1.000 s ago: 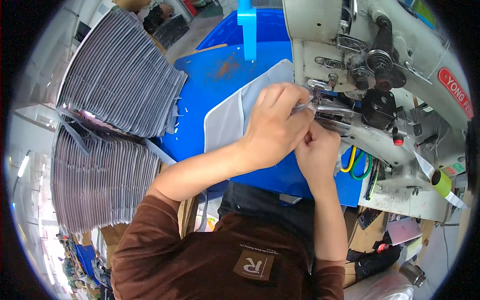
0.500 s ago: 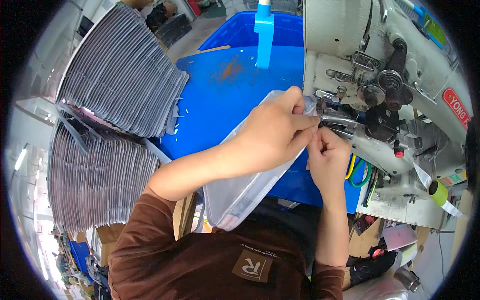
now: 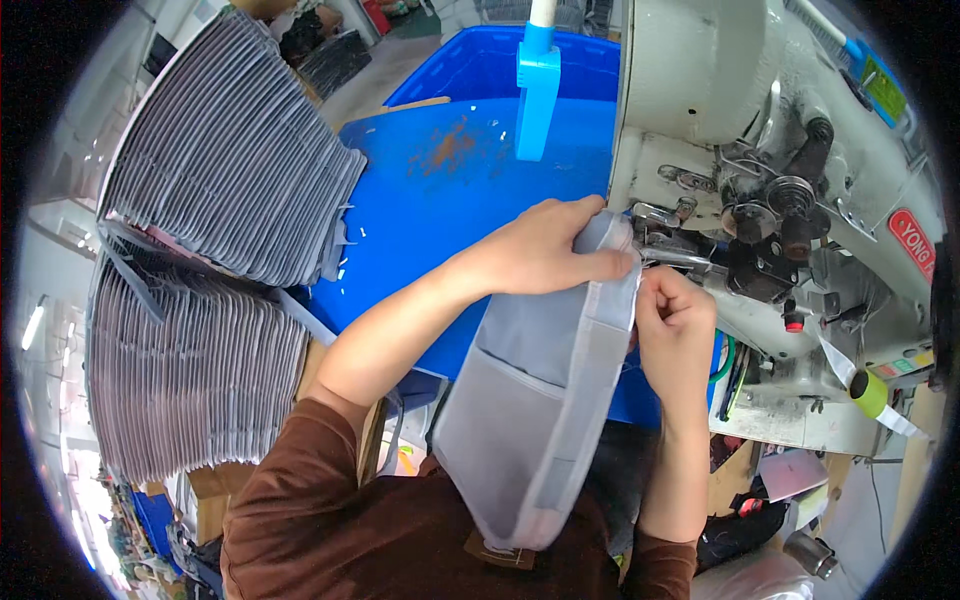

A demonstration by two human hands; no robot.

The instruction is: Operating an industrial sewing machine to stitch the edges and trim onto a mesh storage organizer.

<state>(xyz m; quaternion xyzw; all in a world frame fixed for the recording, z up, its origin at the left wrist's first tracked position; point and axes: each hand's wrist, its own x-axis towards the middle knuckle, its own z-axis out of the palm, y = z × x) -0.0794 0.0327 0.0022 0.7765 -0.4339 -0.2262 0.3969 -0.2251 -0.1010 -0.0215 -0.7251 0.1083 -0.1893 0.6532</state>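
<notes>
A long grey fabric piece (image 3: pixel 515 400) with a lighter band along one edge hangs from the sewing machine's needle area down over my front. My left hand (image 3: pixel 545 248) is closed on its upper end, thumb on the near face and fingers partly hidden behind the cloth. On the right, my right hand (image 3: pixel 678 312) pinches the banded edge with curled fingers, just below the machine's presser foot area. The sewing machine (image 3: pixel 690 140) stands close to both hands. Whether the cloth lies under the needle is hidden.
Two tall rows of folded grey pieces (image 3: pixel 235 150) stand at the left. The blue tabletop (image 3: pixel 400 220) carries brown dust and white scraps. Behind it are a blue bin (image 3: pixel 460 68) and a light-blue fixture (image 3: pixel 537 105) on a white pole. Green-handled scissors (image 3: pixel 726 358) lie beside my right hand.
The fabric piece has turned and spread, showing its broad face and hanging lower over my front. My left hand has shifted from pinching near my right hand to gripping the upper end.
</notes>
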